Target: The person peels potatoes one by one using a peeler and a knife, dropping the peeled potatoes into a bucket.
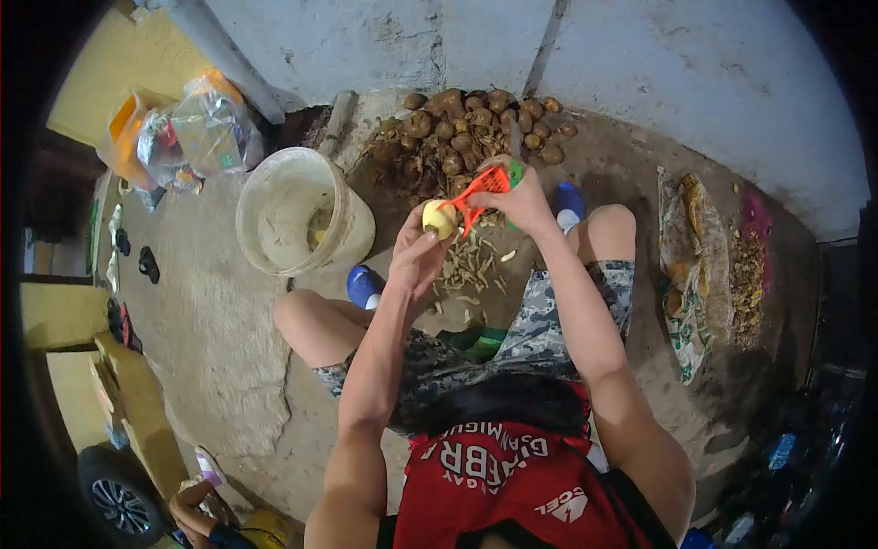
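Red jersey [508, 471] ("SAN MIGU…", "CCEL"), L hand [416, 259] gripping yellow veg [440, 218], R hand [526, 201] clasped round orange peeler [488, 181]

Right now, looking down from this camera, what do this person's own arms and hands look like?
The left arm and right arm are bare, with no sleeves over them. The left hand and right hand wear no gloves, and no watch or cable shows. A red jersey with white lettering and black edging covers the torso.
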Available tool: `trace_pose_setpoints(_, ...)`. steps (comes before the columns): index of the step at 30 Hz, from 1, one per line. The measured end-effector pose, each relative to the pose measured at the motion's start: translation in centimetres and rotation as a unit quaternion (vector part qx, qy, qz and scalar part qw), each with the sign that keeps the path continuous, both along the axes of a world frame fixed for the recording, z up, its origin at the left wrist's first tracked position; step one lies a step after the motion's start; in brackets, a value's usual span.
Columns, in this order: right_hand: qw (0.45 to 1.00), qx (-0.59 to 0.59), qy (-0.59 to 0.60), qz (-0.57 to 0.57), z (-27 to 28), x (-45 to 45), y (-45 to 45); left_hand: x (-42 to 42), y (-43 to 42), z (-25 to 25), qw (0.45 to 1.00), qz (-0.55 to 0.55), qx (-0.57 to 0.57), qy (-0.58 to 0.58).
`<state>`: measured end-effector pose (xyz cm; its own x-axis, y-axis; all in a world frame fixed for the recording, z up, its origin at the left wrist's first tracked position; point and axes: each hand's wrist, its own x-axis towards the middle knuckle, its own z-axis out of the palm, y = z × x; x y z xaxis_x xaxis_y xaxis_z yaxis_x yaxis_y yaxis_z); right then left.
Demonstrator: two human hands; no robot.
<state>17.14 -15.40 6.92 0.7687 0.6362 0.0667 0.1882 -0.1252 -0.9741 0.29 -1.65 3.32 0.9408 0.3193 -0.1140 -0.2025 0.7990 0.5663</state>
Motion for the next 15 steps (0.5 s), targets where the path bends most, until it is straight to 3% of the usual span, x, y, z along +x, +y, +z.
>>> trace_pose_setpoints(1, 0.998, 0.007, -0.055, -0.006, -0.4, -0.5, 0.4, 0.0, 0.1, -0.2, 1.0, 0.002, 0.0, 0.001)
trace_pose_setpoints(3, 1.0, -0.025, -0.015, -0.008, 0.0, 0.0, 0.2, -0.1, 0.4, -0.6, 0.997, -0.018, 0.072, 0.004)
trace_pose_setpoints(4, 0.998, -0.06, 0.021, -0.012, 0.2, 0.6, -0.1, -0.3, 0.6, -0.9, 0.997, -0.019, 0.072, 0.004)
trace_pose_setpoints(5, 0.993, -0.096, -0.017, -0.062, -1.7, 1.7, -0.3, -0.5, 0.9, -1.0, 0.998, -0.042, 0.034, -0.022)
trace_pose_setpoints(6, 0.993, -0.094, -0.019, -0.064, -1.8, 2.0, -0.6, -0.4, 1.0, -0.7, 0.997, -0.065, -0.003, -0.05)
trace_pose_setpoints(8, 0.995, -0.009, 0.084, -0.044, -2.2, 2.3, -0.7, -0.4, 1.0, -0.3, 0.997, -0.065, -0.012, -0.05)
trace_pose_setpoints(13, 1.0, -0.022, 0.001, 0.012, 0.4, 0.3, 0.0, 0.2, 0.7, -1.4, 0.996, -0.021, 0.085, 0.015)
trace_pose_setpoints(15, 0.999, -0.032, 0.037, -0.012, -0.6, 1.5, -0.3, -0.5, 1.3, -1.7, 0.998, -0.058, 0.026, -0.018)
